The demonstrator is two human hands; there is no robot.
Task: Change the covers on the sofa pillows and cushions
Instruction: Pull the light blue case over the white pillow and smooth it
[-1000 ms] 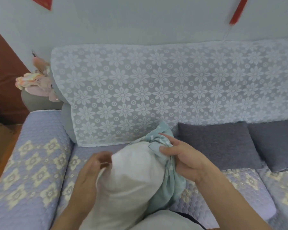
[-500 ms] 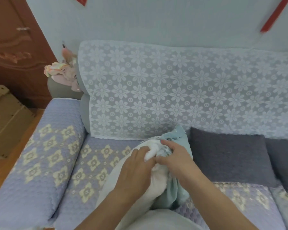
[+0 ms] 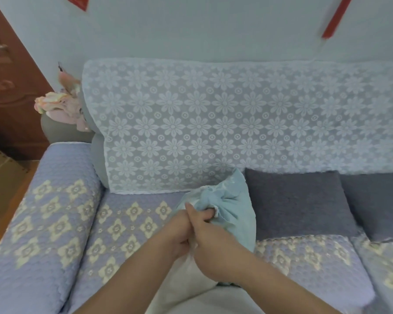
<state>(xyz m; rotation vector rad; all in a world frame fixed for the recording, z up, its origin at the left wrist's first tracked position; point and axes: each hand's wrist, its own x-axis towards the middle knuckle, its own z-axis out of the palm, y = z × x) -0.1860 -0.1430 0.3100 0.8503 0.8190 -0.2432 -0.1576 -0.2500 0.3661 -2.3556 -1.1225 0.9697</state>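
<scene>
While both hands meet at the lower middle of the frame, the right hand (image 3: 210,241) curls its fingers into a bunched fold of the light blue pillow cover (image 3: 233,209), gripping it. The left hand (image 3: 179,232) presses against the right one with its fingers curled down onto the white pillow insert (image 3: 186,282); whether it pinches the insert or the cover's edge cannot be told. The cover sits over the far end of the insert, which runs down toward the bottom edge of the frame. Just right of the cover, two dark grey pillows (image 3: 297,205) lean against the sofa back, which is draped with a white floral lace throw (image 3: 213,128). A quilted lilac sofa cover (image 3: 61,214) spreads over the seat and the armrest at left. A pink and yellow bundle (image 3: 59,105), too blurred to identify, rests at upper left.
</scene>
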